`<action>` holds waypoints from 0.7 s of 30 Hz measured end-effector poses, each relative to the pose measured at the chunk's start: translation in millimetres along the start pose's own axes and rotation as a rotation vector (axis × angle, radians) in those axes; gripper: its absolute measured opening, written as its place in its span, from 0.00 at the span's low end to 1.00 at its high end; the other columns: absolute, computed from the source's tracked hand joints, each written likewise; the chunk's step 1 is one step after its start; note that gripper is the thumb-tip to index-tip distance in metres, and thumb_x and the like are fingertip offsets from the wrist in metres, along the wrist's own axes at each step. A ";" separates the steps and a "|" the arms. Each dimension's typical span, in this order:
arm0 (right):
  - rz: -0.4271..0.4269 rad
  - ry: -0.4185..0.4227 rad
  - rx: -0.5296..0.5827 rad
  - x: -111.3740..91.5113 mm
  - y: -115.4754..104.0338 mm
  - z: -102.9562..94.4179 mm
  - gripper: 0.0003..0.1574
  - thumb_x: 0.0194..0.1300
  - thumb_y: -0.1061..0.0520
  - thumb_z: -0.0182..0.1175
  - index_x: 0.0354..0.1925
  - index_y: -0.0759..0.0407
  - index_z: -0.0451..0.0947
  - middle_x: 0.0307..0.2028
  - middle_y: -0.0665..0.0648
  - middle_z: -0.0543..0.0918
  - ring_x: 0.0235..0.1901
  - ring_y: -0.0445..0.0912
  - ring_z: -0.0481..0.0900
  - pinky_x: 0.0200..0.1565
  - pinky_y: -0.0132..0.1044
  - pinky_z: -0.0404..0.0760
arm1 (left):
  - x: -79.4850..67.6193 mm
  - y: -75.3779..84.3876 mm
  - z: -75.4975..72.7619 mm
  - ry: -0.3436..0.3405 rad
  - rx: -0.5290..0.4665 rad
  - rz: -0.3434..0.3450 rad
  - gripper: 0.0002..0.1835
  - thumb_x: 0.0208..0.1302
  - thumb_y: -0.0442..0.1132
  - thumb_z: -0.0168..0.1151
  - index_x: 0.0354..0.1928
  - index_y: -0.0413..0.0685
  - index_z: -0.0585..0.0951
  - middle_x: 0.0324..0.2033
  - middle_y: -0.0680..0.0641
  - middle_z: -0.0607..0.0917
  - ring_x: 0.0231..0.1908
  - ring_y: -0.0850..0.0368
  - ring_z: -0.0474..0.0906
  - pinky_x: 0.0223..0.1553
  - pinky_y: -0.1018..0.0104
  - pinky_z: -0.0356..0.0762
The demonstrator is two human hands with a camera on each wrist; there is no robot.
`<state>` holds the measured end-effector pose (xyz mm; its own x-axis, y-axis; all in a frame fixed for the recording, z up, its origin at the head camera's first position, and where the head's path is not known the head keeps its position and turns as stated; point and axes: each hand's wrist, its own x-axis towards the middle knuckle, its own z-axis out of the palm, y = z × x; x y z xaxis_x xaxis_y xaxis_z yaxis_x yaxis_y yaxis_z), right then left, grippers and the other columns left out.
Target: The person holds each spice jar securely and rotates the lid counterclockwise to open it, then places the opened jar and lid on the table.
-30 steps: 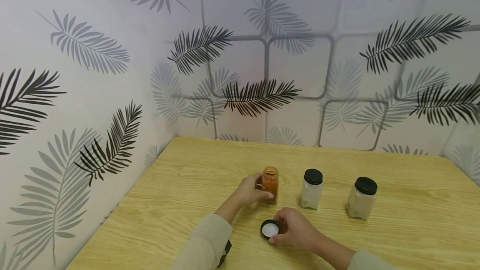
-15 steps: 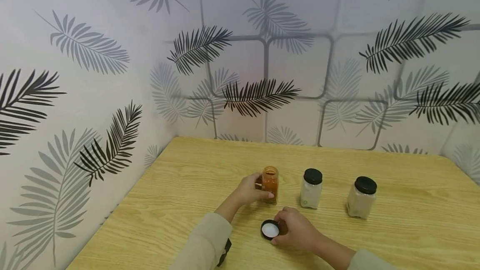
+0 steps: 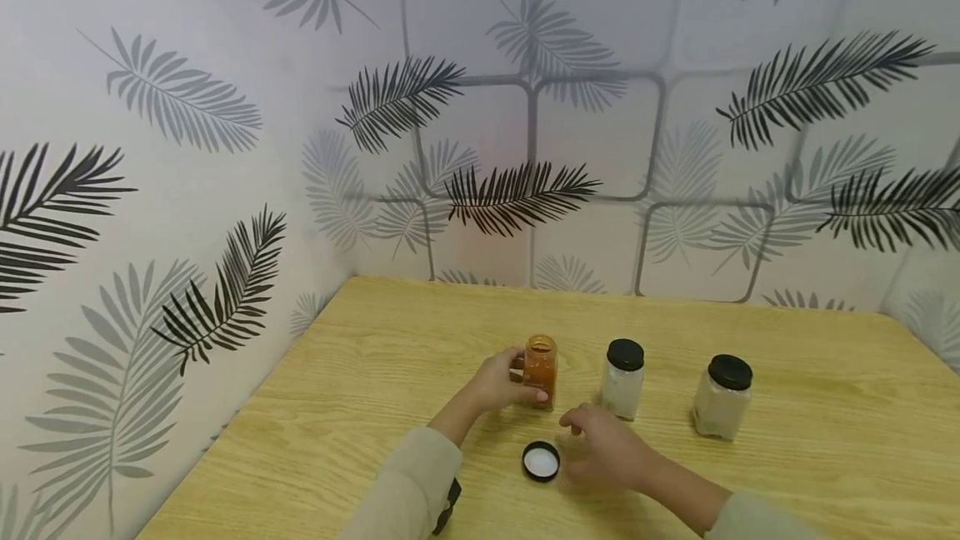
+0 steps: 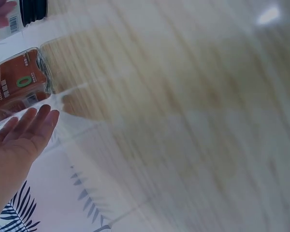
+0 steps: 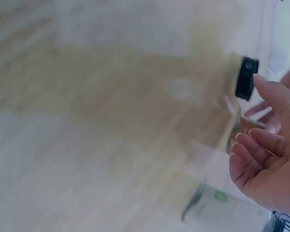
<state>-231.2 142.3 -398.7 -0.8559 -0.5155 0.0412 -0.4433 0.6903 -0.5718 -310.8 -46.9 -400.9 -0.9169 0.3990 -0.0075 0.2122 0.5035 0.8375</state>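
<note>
An uncapped glass jar (image 3: 543,372) of orange-red contents stands upright on the table. My left hand (image 3: 497,382) holds it from the left, thumb at the front and fingers around behind. The label on this jar (image 4: 20,79) shows in the left wrist view. In front of it lies a black lid (image 3: 542,462), its white inside facing up. My right hand (image 3: 609,450) is just right of the lid, apart from it. In the right wrist view the fingers of my right hand (image 5: 275,154) are loosely curled around nothing, with the lid (image 5: 247,78) beyond the thumb.
Two capped jars of pale contents stand to the right: a nearer-to-centre jar (image 3: 622,390) close behind my right hand, and another jar (image 3: 722,402) farther right. The wooden table (image 3: 360,357) meets a leaf-patterned wall (image 3: 480,240) at its back edge.
My right hand has let go of the lid and drawn back slightly to the right. The lid stays on the table. My left hand and its jar have not moved.
</note>
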 end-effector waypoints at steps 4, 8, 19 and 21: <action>-0.013 0.061 -0.035 -2.3 0.1 -10.7 0.29 0.49 0.56 0.71 0.47 0.70 0.75 0.38 0.60 0.79 0.37 0.50 0.76 0.35 0.38 0.77 | -3.1 1.5 -2.9 0.014 -0.007 -0.019 0.39 0.52 0.41 0.70 0.65 0.38 0.63 0.59 0.38 0.73 0.57 0.41 0.72 0.54 0.50 0.74; -0.013 0.131 -0.066 -7.2 -1.2 -17.6 0.27 0.50 0.56 0.70 0.47 0.69 0.75 0.39 0.60 0.79 0.38 0.51 0.77 0.35 0.38 0.78 | -4.8 2.8 -6.0 0.032 0.014 -0.029 0.41 0.52 0.44 0.71 0.65 0.39 0.64 0.61 0.38 0.71 0.57 0.40 0.71 0.55 0.50 0.73; 0.018 0.341 -0.143 -19.6 -5.3 -39.5 0.23 0.51 0.58 0.69 0.45 0.65 0.77 0.36 0.57 0.78 0.35 0.48 0.75 0.34 0.38 0.77 | -13.8 6.0 -24.1 0.085 0.074 0.074 0.40 0.52 0.46 0.70 0.64 0.38 0.65 0.61 0.37 0.71 0.58 0.40 0.70 0.55 0.50 0.73; 0.008 0.369 -0.151 -22.0 -3.8 -43.7 0.23 0.51 0.58 0.69 0.44 0.66 0.77 0.36 0.58 0.78 0.34 0.49 0.75 0.34 0.38 0.76 | -15.8 7.7 -26.7 0.104 0.074 0.093 0.39 0.52 0.46 0.70 0.64 0.39 0.66 0.60 0.37 0.72 0.57 0.40 0.71 0.55 0.50 0.73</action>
<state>-222.4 173.1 -361.6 -0.8854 -0.3116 0.3448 -0.4469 0.7744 -0.4478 -303.7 -69.8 -379.8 -0.9214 0.3669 0.1278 0.3185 0.5250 0.7892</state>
